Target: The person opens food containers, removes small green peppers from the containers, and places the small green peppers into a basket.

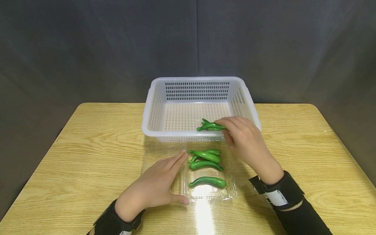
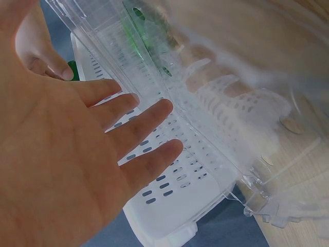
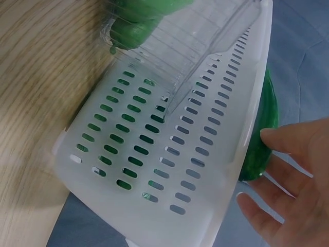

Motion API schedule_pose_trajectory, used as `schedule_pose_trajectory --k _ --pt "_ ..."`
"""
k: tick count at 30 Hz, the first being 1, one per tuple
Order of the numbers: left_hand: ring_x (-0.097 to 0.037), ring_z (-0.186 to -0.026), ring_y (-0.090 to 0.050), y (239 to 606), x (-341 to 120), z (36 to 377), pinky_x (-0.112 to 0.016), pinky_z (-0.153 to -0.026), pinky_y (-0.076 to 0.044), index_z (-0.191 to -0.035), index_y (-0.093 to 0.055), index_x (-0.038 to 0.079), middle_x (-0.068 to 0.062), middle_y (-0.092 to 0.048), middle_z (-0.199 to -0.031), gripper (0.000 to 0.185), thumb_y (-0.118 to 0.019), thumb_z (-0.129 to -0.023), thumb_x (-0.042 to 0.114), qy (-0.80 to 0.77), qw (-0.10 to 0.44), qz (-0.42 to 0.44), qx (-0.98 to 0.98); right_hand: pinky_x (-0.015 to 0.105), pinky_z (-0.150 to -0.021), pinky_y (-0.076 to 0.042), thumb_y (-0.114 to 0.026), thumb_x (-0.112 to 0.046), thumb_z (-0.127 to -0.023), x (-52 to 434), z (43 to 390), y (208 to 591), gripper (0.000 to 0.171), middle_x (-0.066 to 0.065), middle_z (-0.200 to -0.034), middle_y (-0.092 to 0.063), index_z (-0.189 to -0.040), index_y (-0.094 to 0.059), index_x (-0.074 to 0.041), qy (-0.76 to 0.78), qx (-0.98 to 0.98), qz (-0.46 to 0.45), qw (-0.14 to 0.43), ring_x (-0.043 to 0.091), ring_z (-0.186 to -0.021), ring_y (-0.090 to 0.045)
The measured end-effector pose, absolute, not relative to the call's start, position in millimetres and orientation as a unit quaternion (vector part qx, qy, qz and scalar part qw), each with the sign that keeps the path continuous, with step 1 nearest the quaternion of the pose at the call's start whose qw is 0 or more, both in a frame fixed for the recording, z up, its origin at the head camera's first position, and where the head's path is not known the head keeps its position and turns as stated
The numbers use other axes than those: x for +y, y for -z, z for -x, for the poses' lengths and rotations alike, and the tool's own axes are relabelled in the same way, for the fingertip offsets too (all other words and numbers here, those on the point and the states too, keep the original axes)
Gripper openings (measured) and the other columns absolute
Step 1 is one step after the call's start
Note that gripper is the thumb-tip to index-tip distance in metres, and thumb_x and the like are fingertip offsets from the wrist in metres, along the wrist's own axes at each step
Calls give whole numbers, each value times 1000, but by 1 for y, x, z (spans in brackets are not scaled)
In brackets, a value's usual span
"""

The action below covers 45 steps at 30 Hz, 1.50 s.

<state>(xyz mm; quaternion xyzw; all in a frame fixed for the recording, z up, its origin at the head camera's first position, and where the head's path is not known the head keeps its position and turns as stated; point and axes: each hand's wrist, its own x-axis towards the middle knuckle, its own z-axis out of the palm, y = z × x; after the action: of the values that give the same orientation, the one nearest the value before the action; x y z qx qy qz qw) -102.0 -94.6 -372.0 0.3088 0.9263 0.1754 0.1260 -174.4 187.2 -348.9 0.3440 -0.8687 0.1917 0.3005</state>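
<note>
My right hand (image 1: pixel 245 140) is over the front right rim of a white plastic basket (image 1: pixel 199 79). It pinches a green chili pepper (image 3: pixel 261 131) between thumb and fingers. Other green pepper tips (image 1: pixel 203 120) show beside it; whether they are held or lie in the basket I cannot tell. A clear plastic clamshell box (image 1: pixel 205 192) lies open before the basket, several green chili peppers (image 1: pixel 207 181) in its right half. With fingers spread nearly straight, my left hand (image 1: pixel 155 186) rests over the box's left half and its middle fold, holding nothing.
The basket's slotted walls stand higher than the box, right behind it. The box's clear lid half (image 1: pixel 158 147) lies flat on the left, hard to see against the wooden table (image 1: pixel 73 156). A dark grey cloth (image 1: pixel 117 49) hangs behind the table.
</note>
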Motion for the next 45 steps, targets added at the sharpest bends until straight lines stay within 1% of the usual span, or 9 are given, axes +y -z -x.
schedule_pose_trajectory --k 5,17,30,45 --pt "-29 -147 -22 372 -94 103 -51 -118 -20 -160 -12 10 -8 -9 -166 121 -74 -73 66 -178 126 -310 925 46 -93 -50 -73 7 -82 189 175 349 35 12 -110 -70 -115 -68 -2 -191 -871 -337 301 31 -102 -64" --pt "-28 -148 -22 371 -94 102 -50 -119 -20 -160 -13 10 -7 -10 -166 120 -74 -74 66 -177 127 -308 926 46 -94 -51 -72 8 -82 192 179 351 34 13 -109 -70 -114 -68 0 -187 -873 -332 304 32 -101 -64" --pt "-27 -148 -21 372 -94 102 -49 -119 -20 -160 -11 10 -7 -9 -166 120 -74 -74 66 -176 128 -310 926 45 -89 -53 -69 7 -85 195 182 353 29 12 -109 -70 -112 -69 -2 -183 -877 -324 305 31 -99 -65" --pt "-29 -148 -21 372 -94 102 -50 -119 -20 -160 -12 10 -8 -10 -166 120 -74 -74 66 -177 127 -309 926 45 -89 -53 -72 -1 -87 196 183 354 24 10 -109 -70 -111 -70 -3 -182 -885 -314 291 30 -99 -65"
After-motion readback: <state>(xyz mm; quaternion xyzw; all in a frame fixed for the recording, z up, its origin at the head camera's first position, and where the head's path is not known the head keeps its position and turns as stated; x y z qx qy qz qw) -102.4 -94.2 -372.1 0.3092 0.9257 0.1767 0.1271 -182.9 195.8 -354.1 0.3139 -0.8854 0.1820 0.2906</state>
